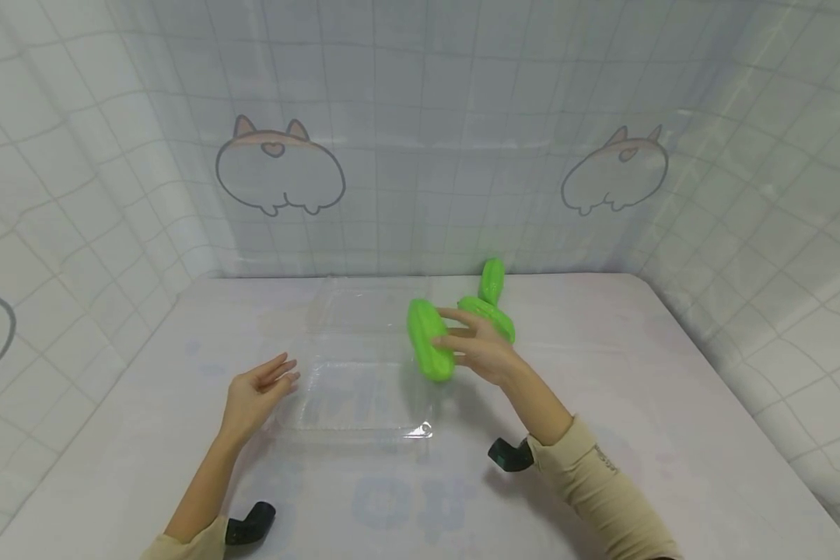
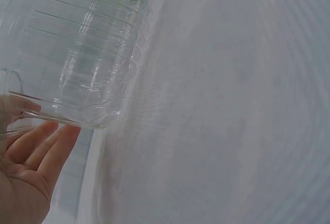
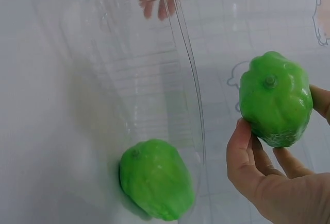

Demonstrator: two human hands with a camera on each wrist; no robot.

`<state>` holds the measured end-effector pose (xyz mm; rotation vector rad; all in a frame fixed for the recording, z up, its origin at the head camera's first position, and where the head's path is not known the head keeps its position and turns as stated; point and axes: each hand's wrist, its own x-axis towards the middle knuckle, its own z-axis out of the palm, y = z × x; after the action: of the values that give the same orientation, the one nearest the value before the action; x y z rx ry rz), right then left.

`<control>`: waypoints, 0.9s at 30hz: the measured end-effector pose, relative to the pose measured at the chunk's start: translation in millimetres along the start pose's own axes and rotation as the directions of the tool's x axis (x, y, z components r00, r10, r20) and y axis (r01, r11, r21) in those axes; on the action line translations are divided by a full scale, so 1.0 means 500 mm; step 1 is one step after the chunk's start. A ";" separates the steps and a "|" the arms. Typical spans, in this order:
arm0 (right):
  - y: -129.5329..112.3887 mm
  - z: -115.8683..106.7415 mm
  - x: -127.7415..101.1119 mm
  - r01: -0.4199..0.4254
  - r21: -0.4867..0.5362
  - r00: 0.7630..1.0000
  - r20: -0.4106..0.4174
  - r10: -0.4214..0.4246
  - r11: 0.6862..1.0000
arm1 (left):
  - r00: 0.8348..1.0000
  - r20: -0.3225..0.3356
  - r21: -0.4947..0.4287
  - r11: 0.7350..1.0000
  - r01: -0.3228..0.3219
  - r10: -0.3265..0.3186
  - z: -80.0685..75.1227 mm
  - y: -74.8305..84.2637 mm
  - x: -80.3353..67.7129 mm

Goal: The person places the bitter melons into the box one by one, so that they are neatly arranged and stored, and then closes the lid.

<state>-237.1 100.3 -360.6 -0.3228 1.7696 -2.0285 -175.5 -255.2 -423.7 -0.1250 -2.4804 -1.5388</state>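
My right hand (image 1: pixel 486 350) holds a glossy green, lobed, elongated vegetable-like piece (image 1: pixel 430 341) between thumb and fingers. In the right wrist view its end shows a small stem nub. The piece is above the right side of a clear plastic box (image 1: pixel 357 429), whose ribbed wall (image 2: pixel 77 38) fills much of the left wrist view. Beside the box's left edge is my left hand (image 1: pixel 252 397), fingers relaxed and fairly straight. Its fingertips (image 2: pixel 62 139) are at the rim; whether they touch it is unclear. Another green piece (image 3: pixel 157 180) lies close by the box.
Two more green pieces, one at the back (image 1: pixel 491 281) and one in front of it (image 1: pixel 497 315), lie beyond my right hand. A clear flap or lid (image 1: pixel 364 307) extends behind the box. Gridded white curtains (image 1: pixel 420 155) enclose the table (image 1: pixel 602 350) at back and sides.
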 end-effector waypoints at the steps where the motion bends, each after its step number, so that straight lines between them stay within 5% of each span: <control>1: 0.001 0.002 0.001 -0.002 0.004 1.000 0.001 0.002 1.000 | 1.000 0.001 -0.002 1.000 -0.002 0.002 0.000 0.000 0.000; 18: 0.019 0.062 0.032 -0.029 0.009 0.999 -0.014 0.029 1.000 | 1.000 0.005 -0.023 1.000 0.001 -0.001 -0.002 -0.002 -0.002; 27: 0.025 0.087 0.048 -0.017 0.026 0.999 0.046 0.016 1.000 | 1.000 0.007 -0.040 0.999 0.002 -0.002 -0.002 -0.001 -0.002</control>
<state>-236.8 49.7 -368.2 -0.3423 1.7110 -2.0153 -174.1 -256.4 -423.7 -0.1350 -2.4568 -1.5916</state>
